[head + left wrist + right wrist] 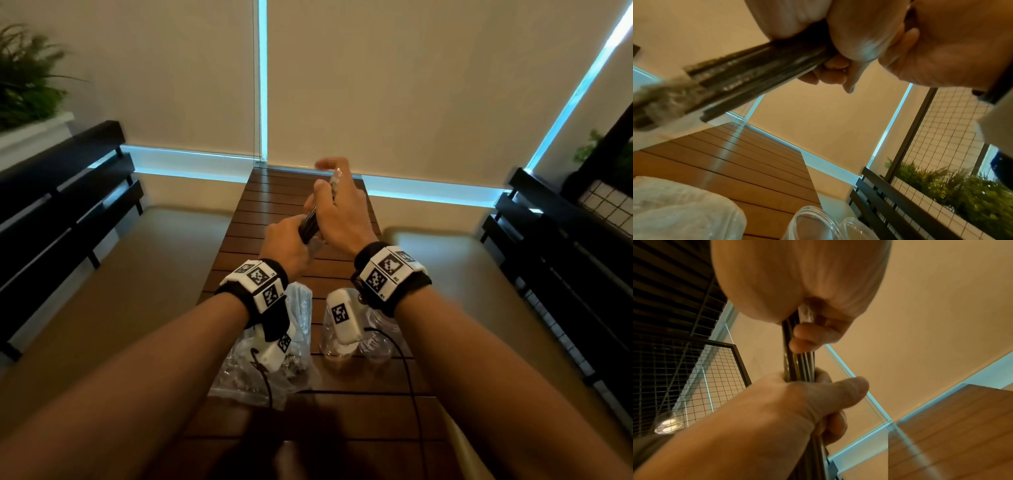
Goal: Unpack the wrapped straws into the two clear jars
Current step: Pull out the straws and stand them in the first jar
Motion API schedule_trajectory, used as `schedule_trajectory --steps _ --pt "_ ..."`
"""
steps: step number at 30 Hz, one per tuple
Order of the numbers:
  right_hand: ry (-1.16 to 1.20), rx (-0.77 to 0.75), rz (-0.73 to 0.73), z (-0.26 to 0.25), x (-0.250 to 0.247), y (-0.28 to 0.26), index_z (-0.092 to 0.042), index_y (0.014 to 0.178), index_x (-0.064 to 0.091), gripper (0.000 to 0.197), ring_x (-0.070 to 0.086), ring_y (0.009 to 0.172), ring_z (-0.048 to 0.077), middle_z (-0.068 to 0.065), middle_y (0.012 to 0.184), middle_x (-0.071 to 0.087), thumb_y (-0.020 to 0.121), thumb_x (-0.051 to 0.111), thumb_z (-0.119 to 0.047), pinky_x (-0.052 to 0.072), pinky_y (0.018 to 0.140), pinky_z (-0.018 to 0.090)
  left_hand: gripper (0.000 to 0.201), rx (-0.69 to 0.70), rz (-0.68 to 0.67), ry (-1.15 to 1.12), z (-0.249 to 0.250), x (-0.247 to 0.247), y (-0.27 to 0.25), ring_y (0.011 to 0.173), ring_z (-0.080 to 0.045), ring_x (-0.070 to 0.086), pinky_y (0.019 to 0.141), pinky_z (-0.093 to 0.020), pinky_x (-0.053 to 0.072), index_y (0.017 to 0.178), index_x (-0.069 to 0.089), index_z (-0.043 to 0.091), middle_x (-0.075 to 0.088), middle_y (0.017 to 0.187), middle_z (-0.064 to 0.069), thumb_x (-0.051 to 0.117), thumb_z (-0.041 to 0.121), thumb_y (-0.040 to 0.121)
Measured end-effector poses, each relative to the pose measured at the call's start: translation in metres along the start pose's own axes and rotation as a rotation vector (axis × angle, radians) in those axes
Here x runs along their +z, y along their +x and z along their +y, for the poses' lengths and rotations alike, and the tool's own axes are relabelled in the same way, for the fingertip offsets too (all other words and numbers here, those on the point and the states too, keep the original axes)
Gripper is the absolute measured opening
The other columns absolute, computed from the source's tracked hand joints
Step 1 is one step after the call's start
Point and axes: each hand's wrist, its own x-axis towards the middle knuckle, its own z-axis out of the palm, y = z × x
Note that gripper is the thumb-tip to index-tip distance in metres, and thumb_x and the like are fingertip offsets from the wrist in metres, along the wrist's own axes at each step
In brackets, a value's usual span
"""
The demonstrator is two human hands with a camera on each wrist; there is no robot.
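Note:
Both hands are raised above the slatted wooden table [274, 205] and hold one bundle of dark straws [310, 222] in a clear wrapper. My left hand [294, 236] grips the lower part in a fist, with a wrapper tail sticking out below it. My right hand [327, 180] holds the upper part, where the clear wrapper [805, 314] is pinched between its fingers [807, 335]. The right wrist view shows the straws [799, 363] running down into the left hand [818, 386]. Two clear jars [337, 346] [378, 342] stand on the table under my wrists, partly hidden.
A heap of crumpled clear plastic bags [263, 373] lies left of the jars [812, 224]. Black cables [409, 383] cross the near table. Black slatted benches [61, 192] [561, 253] flank the table. A wire mesh panel [941, 138] and plants [962, 191] stand at the right.

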Motion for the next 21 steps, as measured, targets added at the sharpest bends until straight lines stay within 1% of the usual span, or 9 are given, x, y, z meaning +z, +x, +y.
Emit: schedule_trajectory --steps 3,5,8,10,12,14,16,18,21 --pt "-0.106 -0.146 0.149 0.003 -0.003 0.006 -0.022 0.128 0.045 0.034 0.058 0.059 0.014 -0.002 0.067 0.057 0.095 0.047 -0.014 0.051 0.057 0.026 0.011 0.003 0.027 0.03 -0.001 -0.002 0.003 0.06 -0.005 0.049 0.055 -0.015 0.034 0.081 0.057 0.021 0.057 0.069 0.008 0.066 0.022 0.087" --pt "-0.251 -0.178 0.099 0.008 -0.001 0.008 -0.021 0.11 0.058 0.02 0.059 0.063 0.014 -0.005 0.071 0.06 0.098 0.044 -0.027 0.053 0.061 0.033 0.009 0.027 0.044 0.058 0.0 -0.005 0.006 0.061 -0.009 0.05 0.058 -0.018 0.037 0.083 0.059 0.02 0.058 0.071 0.007 0.066 0.016 0.087" --pt "-0.329 -0.146 -0.023 0.015 0.005 0.0 -0.017 0.085 0.064 0.033 0.06 0.063 0.011 -0.004 0.07 0.064 0.095 0.053 -0.046 0.055 0.062 0.036 0.015 0.035 0.034 0.15 0.004 -0.005 0.012 0.056 -0.009 0.047 0.049 -0.014 0.032 0.077 0.056 0.015 0.06 0.068 0.002 0.058 0.004 0.087" --pt "-0.296 -0.144 -0.027 0.019 0.003 -0.001 -0.017 0.087 0.066 0.025 0.06 0.067 0.005 -0.008 0.075 0.065 0.091 0.064 -0.042 0.052 0.063 0.02 0.011 0.021 0.034 0.152 0.005 -0.001 0.011 0.059 -0.013 0.05 0.052 -0.016 0.036 0.081 0.059 0.013 0.065 0.075 -0.004 0.059 0.003 0.087" --pt "-0.214 -0.104 0.07 0.019 -0.004 0.002 -0.018 0.096 0.063 0.023 0.056 0.069 -0.003 -0.012 0.078 0.061 0.091 0.066 -0.039 0.042 0.062 0.006 0.013 0.033 0.042 0.073 0.004 0.004 0.008 0.065 -0.013 0.053 0.061 -0.021 0.04 0.083 0.057 0.019 0.061 0.075 0.002 0.066 0.01 0.086" --pt "-0.127 -0.059 0.169 0.018 -0.009 0.007 -0.019 0.102 0.058 0.023 0.054 0.067 -0.004 -0.012 0.076 0.058 0.093 0.062 -0.039 0.04 0.059 0.005 0.013 0.059 0.054 0.046 0.005 0.008 0.007 0.066 -0.011 0.052 0.065 -0.022 0.04 0.084 0.057 0.021 0.058 0.073 0.007 0.069 0.017 0.086" --pt "-0.167 -0.05 0.113 0.018 -0.009 0.007 -0.018 0.083 0.055 0.023 0.051 0.056 -0.004 -0.011 0.066 0.054 0.098 0.055 -0.037 0.038 0.054 0.006 0.013 0.056 0.063 0.036 0.006 0.011 0.011 0.063 -0.009 0.052 0.063 -0.022 0.043 0.079 0.057 0.02 0.058 0.071 0.008 0.067 0.013 0.085" --pt "-0.227 -0.048 0.066 0.024 -0.006 0.002 -0.018 0.063 0.049 0.04 0.05 0.048 -0.001 -0.012 0.054 0.049 0.101 0.05 -0.031 0.035 0.049 0.007 0.026 0.047 0.073 0.03 0.008 0.015 0.016 0.06 -0.006 0.05 0.057 -0.016 0.04 0.07 0.052 0.025 0.055 0.067 0.01 0.065 0.006 0.083" --pt "-0.188 -0.029 0.162 0.035 -0.008 0.0 -0.013 0.071 0.057 0.032 0.051 0.047 -0.002 -0.012 0.057 0.052 0.101 0.05 -0.023 0.036 0.049 0.006 0.023 0.1 0.019 0.032 0.012 0.019 0.017 0.06 -0.003 0.048 0.057 -0.013 0.035 0.076 0.051 0.024 0.054 0.069 0.012 0.071 0.015 0.082"
